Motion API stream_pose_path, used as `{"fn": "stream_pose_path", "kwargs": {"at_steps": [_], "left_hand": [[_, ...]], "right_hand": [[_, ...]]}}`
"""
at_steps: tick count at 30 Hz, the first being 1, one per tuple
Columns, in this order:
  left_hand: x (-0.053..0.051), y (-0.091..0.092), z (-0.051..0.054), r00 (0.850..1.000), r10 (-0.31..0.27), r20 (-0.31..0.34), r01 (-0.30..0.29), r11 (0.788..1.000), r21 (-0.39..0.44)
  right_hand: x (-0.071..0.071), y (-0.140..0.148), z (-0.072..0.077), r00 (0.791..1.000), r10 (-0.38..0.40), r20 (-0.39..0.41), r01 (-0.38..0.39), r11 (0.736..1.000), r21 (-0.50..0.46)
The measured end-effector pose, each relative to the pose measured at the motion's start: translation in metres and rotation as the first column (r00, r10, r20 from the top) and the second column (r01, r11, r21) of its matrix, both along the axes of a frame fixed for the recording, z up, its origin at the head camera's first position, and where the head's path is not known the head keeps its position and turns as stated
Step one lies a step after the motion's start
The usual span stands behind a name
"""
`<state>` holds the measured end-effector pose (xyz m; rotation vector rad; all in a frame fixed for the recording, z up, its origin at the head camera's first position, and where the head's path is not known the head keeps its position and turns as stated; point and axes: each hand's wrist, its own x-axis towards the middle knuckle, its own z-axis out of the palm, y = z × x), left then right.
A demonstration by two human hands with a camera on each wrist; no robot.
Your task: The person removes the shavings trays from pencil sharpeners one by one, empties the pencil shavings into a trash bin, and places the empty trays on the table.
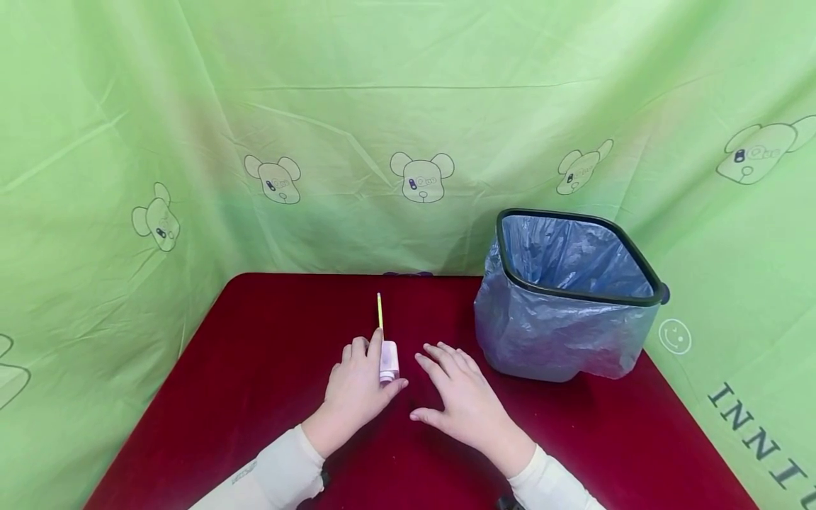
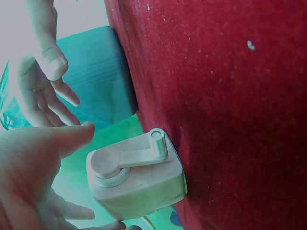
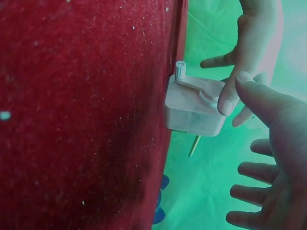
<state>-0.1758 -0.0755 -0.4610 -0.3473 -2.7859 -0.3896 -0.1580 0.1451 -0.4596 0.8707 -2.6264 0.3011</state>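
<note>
A small pale hand-crank pencil sharpener (image 1: 389, 356) stands on the red table, its crank (image 2: 136, 155) facing the person. Out of its far side points a yellow pencil (image 1: 380, 310), whose end also shows below the sharpener in the right wrist view. My left hand (image 1: 357, 386) is at the sharpener's left side, thumb spread apart from the index finger and fingers loosely extended. Whether those fingers touch the casing I cannot tell. To the right of the sharpener, my right hand (image 1: 464, 402) hovers with spread fingers and holds nothing.
A bin (image 1: 561, 333) with a black rim and a bluish plastic liner stands at the table's right rear. Green cloth (image 1: 344, 85) with printed bear heads hangs behind and at both sides. Small pale specks lie on the red tabletop (image 1: 274, 340).
</note>
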Motion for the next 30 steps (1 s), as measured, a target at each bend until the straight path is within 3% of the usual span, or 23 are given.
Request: {"fn": "stream_pose_path", "kwargs": {"at_steps": [15, 22, 30], "left_hand": [[0.0, 0.008, 0.002, 0.997, 0.071, 0.029, -0.072, 0.997, 0.018], [0.0, 0.012, 0.0, 0.993, 0.109, 0.052, -0.11, 0.994, 0.02], [-0.002, 0.014, -0.002, 0.985, 0.158, 0.064, -0.158, 0.987, -0.003]], "right_hand": [[0.003, 0.0, -0.001, 0.998, -0.023, 0.055, 0.022, 1.0, 0.012], [0.003, 0.0, -0.003, 0.992, -0.038, 0.119, 0.041, 0.999, -0.023], [0.003, 0.0, -0.005, 0.992, -0.057, 0.114, 0.062, 0.997, -0.045]]}}
